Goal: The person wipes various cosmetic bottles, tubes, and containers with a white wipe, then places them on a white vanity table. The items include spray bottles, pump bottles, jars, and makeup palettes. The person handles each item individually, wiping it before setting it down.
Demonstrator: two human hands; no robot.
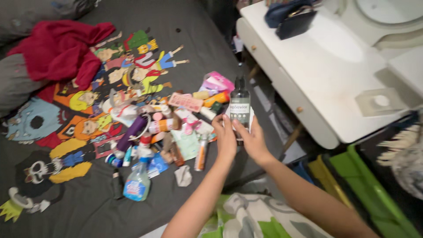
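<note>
You are looking down on a bed (211, 48) spread with a dark grey sheet printed with cartoon figures, a white desk (317, 57) standing close at its right side; nearest to you a green and white patterned cloth (255, 218) lies over your lap, and both your forearms reach out over it; your left hand (225, 140) and right hand (252, 140) meet round one dark bottle (240, 108), held upright above the edge of the bed, just right of the heap of small things; the fingers of both hands are closed on its lower half, thumbs across the front below the pale label, so both are grasping it and neither is free.

By its look the bottle is a rigid, smooth-walled pump or spray bottle with a dark cap, probably light to middling in weight; its glossy side may slip in the hand, so the belly at the label is the sound place to grip, and not the narrow top; whether it is glass or plastic you cannot tell, so treat it as breakable.

Further out, on the sheet, lie a blue spray bottle (137, 183), a crumpled tissue (183, 175), a purple tube (131, 131) and a pink flat pack (185, 102) among many tubes and sachets; beyond them a red garment (61, 50) is bunched near the head of the bed; on the far end of the desk rests a dark bag (293, 17).
</note>
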